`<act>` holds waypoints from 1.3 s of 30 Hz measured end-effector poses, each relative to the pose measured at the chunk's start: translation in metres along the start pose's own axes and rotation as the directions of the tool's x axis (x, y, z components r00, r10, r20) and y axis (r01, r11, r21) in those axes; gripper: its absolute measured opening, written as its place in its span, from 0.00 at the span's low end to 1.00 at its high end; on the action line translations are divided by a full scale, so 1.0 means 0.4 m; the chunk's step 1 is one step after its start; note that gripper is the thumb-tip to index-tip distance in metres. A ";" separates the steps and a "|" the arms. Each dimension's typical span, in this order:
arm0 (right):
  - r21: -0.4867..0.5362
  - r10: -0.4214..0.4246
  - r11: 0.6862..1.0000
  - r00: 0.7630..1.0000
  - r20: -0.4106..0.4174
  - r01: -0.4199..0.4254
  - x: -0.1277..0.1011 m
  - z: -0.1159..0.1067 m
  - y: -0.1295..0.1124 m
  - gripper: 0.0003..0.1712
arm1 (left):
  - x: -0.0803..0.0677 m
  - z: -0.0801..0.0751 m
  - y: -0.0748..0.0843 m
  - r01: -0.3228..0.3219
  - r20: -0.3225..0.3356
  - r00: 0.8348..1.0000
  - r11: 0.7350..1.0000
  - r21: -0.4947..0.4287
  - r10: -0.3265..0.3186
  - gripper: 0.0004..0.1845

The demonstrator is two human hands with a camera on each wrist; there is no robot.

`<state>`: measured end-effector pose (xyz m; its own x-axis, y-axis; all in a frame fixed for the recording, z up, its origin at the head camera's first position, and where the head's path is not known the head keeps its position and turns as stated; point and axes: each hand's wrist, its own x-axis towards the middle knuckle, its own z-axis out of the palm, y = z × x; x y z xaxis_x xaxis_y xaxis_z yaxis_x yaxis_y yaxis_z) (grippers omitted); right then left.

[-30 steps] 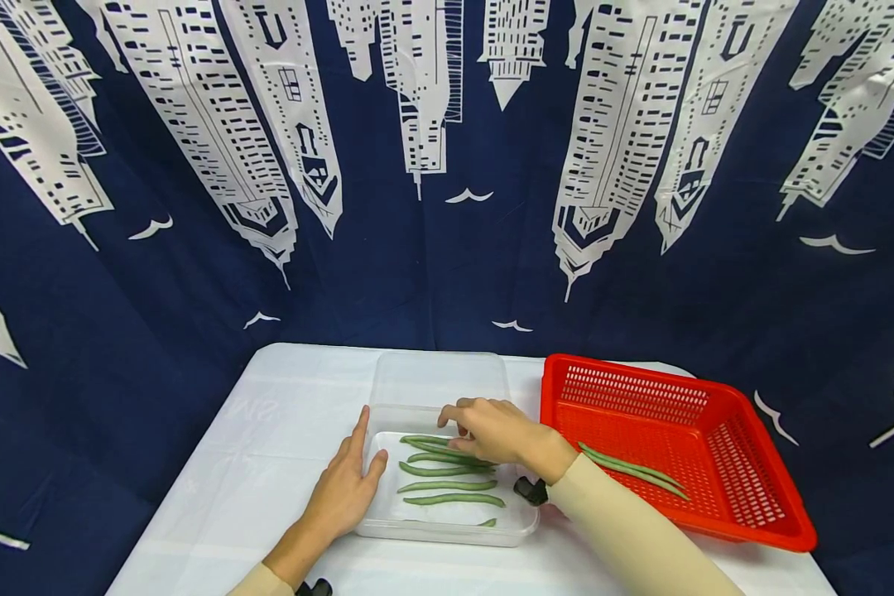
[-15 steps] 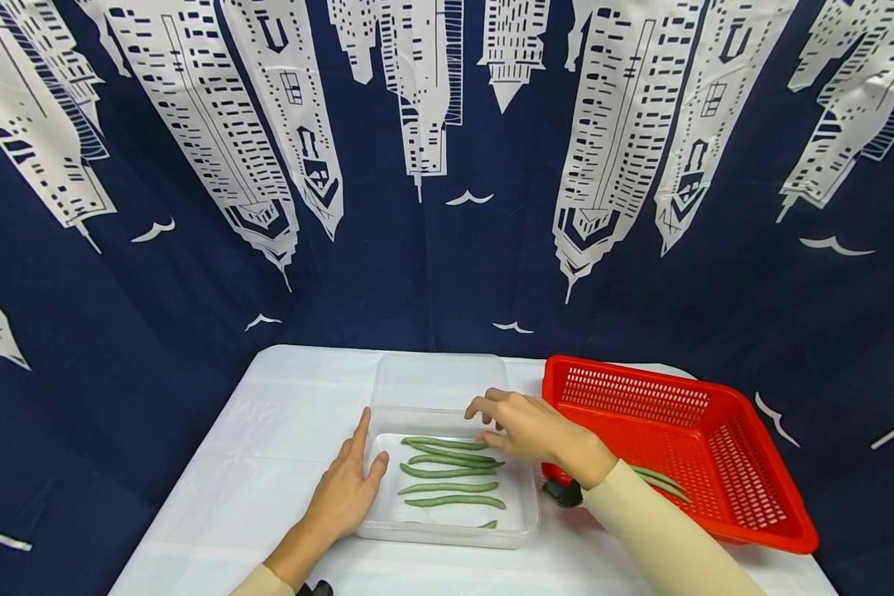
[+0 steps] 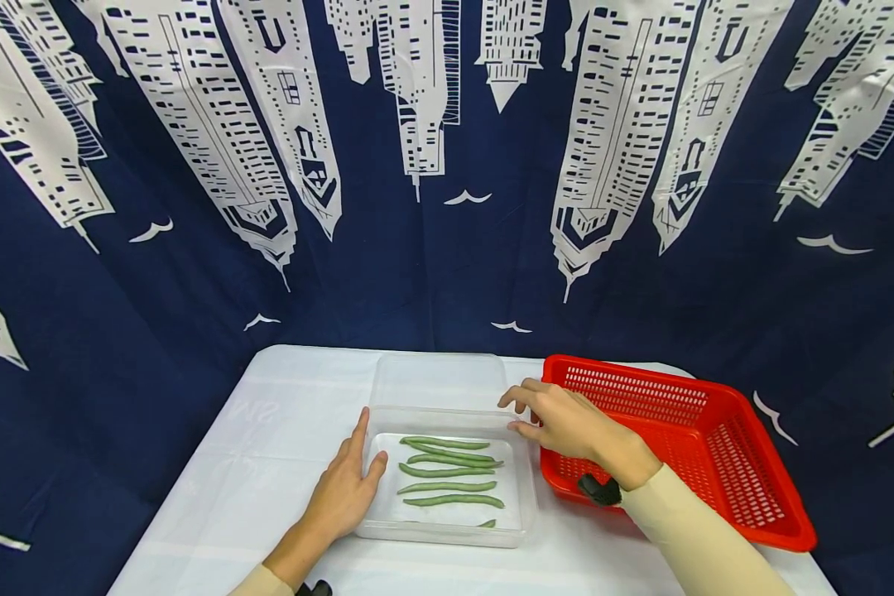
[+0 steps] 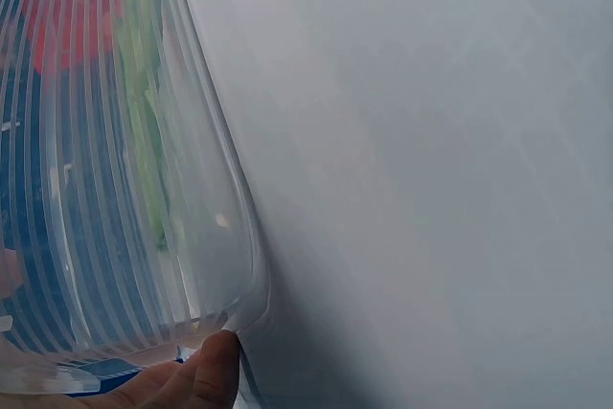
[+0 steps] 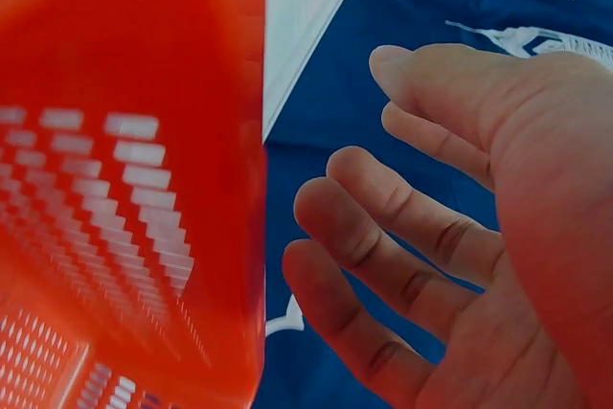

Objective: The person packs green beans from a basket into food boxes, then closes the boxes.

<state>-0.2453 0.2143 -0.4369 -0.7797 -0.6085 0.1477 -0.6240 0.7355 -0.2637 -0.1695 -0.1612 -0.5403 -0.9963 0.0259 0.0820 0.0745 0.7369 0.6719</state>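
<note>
A clear plastic container (image 3: 523, 497) sits on the white table and holds several green beans (image 3: 447, 472) laid side by side. My left hand (image 3: 346, 488) lies flat on the table, its straight fingers touching the container's left wall (image 4: 220, 237); the thumb (image 4: 206, 375) rests at its corner. My right hand (image 3: 555, 418) hovers over the left rim of the red basket (image 3: 700, 430), its fingers (image 5: 383, 237) loosely spread and holding nothing. The basket's wall (image 5: 124, 189) is just beside that palm. My right forearm covers part of the basket's floor.
A second clear tray or lid (image 3: 439, 379) lies just behind the container. The white table (image 3: 268, 430) ends close behind both. A dark blue curtain with white skyscrapers (image 3: 447, 207) hangs all around the table.
My right hand has lifted off the beans in the container and moved right to the basket's left rim, empty. The left hand has stayed in place.
</note>
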 end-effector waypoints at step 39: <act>0.180 0.181 0.953 0.934 0.307 -0.244 -0.181 -0.048 0.298 0.32 | 0.003 -0.002 -0.006 0.013 -0.005 1.000 1.000 -0.001 -0.013 0.44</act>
<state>-0.2643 0.3518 -0.4606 -0.8258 -0.5265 -0.2023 -0.3949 0.7958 -0.4591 -0.1711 -0.1635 -0.5413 -0.9969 0.0126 0.0772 0.0615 0.7367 0.6734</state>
